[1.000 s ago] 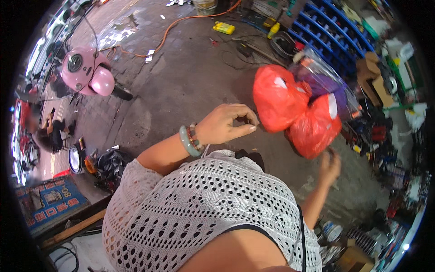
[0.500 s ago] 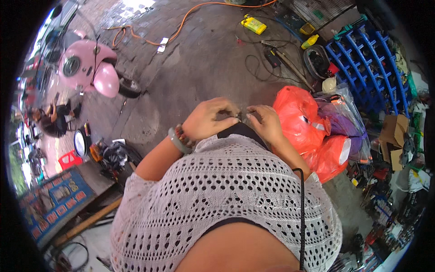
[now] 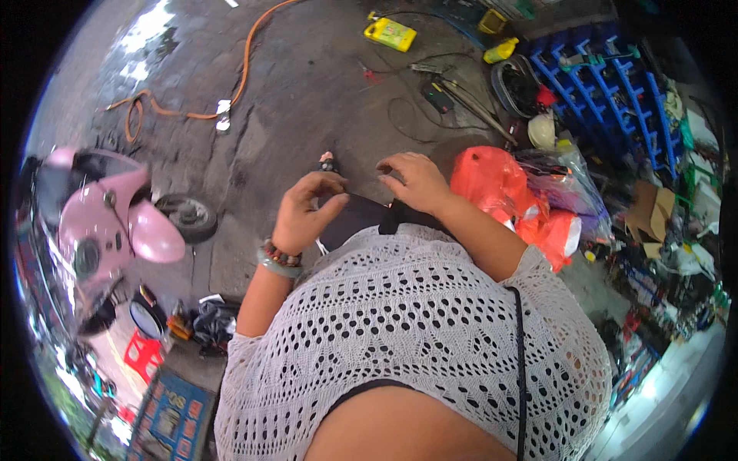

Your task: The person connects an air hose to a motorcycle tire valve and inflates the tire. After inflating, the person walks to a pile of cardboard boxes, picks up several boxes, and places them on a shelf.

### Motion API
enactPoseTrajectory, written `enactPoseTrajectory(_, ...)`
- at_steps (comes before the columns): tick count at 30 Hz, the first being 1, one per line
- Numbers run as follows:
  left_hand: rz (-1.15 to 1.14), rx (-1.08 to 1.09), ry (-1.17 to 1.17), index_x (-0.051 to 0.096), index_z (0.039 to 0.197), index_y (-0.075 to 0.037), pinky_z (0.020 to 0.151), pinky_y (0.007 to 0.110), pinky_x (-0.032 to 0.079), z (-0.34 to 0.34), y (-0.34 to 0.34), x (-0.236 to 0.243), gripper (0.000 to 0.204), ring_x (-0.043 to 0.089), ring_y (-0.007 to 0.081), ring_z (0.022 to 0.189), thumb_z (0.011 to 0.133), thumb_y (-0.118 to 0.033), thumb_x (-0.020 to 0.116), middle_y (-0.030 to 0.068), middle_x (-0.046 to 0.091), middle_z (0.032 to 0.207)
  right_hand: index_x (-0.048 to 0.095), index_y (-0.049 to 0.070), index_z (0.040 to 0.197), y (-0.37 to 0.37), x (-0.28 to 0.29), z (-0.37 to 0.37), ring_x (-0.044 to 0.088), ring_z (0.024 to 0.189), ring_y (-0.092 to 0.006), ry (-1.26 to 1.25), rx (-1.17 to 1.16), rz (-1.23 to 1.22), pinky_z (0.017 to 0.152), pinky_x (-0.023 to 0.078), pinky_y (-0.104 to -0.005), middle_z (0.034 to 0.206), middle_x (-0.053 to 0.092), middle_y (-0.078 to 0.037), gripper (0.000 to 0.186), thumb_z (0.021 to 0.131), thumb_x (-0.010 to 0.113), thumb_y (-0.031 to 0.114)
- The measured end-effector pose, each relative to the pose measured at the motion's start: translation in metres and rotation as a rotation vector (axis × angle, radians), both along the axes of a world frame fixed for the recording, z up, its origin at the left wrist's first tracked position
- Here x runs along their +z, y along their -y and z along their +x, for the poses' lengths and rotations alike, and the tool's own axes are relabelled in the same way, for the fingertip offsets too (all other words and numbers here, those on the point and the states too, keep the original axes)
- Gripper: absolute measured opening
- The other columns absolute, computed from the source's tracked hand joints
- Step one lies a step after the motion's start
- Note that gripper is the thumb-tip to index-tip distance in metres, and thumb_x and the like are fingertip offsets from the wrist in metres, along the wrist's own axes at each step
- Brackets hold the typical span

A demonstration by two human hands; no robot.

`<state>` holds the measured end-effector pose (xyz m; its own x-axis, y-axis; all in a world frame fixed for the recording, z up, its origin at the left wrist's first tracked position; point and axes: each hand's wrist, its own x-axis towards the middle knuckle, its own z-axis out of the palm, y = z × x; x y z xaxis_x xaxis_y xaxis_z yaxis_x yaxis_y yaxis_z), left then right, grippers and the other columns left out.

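Both hands are held in front of my waist, above my dark trousers (image 3: pixel 350 219). My left hand (image 3: pixel 302 215) wears a beaded bracelet (image 3: pixel 280 256) and a pale bangle (image 3: pixel 278 266) at the wrist. Its fingers bend loosely, with the thumb standing apart and nothing visible between them. To the right, my right hand (image 3: pixel 419 182) has half-curled fingers and a separate thumb, and it looks bare of any object. Neither hand touches the other. Beyond the left fingers, one foot in a dark sandal (image 3: pixel 329 164) shows on the ground. Orange-red plastic bags (image 3: pixel 492 180) lie just right of my right hand.
A pink scooter (image 3: pixel 108 215) stands at left, near a red stool (image 3: pixel 143 356). An orange hose (image 3: pixel 246 61) crosses the ground ahead. Yellow jugs (image 3: pixel 390 34), cables and a pole (image 3: pixel 477 109) lie far right, before blue racks (image 3: pixel 607 92). Cluttered goods line the right side.
My hands have moved farther apart, the left shifting left and nearer. The view has turned, so the scooter sits lower at left. My foot has come into sight beyond the left hand.
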<state>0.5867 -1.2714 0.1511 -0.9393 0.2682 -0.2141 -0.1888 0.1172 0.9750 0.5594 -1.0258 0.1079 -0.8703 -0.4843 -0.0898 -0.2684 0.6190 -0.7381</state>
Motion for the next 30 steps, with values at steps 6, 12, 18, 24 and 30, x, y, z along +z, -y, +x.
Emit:
enactPoseTrajectory(6,0.013,-0.096,0.054,0.062,0.092,0.002,0.078,0.026,0.049,-0.115,-0.002,-0.021,0.011,0.062,0.013,0.086,0.083,-0.003,0.067,0.0067,0.065,0.096,0.065,0.008,0.102,-0.05,-0.023,-0.031,0.061,0.098,-0.0314,0.221,-0.21,0.217,0.088,0.046,-0.0412,0.102,0.066,-0.012,0.024,0.085,0.064,0.023)
enactPoseTrajectory(12,-0.003,-0.237,0.04,0.062,0.095,0.004,0.073,0.027,0.048,-0.202,-0.092,-0.045,0.019,0.06,0.0132,0.081,0.082,-0.01,0.069,0.007,0.063,0.089,0.064,0.005,0.105,-0.136,-0.046,-0.046,0.063,0.096,-0.0301,0.479,-0.469,0.273,0.083,0.05,-0.0394,0.102,0.067,-0.013,0.027,0.085,0.064,0.024)
enactPoseTrajectory(18,-0.002,-0.164,0.128,0.062,0.093,0.003,0.077,0.029,0.048,-0.256,-0.216,-0.099,0.018,0.061,0.0151,0.084,0.083,-0.011,0.068,0.0075,0.064,0.089,0.065,0.005,0.105,-0.261,-0.12,-0.094,0.066,0.092,-0.0289,0.59,-0.443,0.191,0.082,0.051,-0.0375,0.098,0.068,-0.013,0.027,0.085,0.064,0.024)
enactPoseTrajectory(24,-0.031,-0.058,0.261,0.059,0.091,0.001,0.078,0.027,0.045,-0.293,-0.348,-0.172,0.013,0.056,0.0126,0.087,0.085,-0.008,0.066,0.007,0.062,0.099,0.065,0.003,0.103,-0.442,-0.267,-0.155,0.066,0.092,-0.0291,0.854,-0.521,0.333,0.082,0.051,-0.0362,0.097,0.069,-0.014,0.038,0.08,0.067,0.033)
enactPoseTrajectory(30,-0.038,0.019,0.36,0.06,0.088,-0.002,0.077,0.029,0.042,-0.326,-0.425,-0.273,0.014,0.057,0.017,0.082,0.079,-0.009,0.068,0.0052,0.061,0.085,0.066,0.002,0.104,-0.573,-0.429,-0.204,0.066,0.092,-0.0285,0.81,-0.495,0.523,0.081,0.05,-0.0366,0.097,0.069,-0.016,0.038,0.08,0.069,0.032)
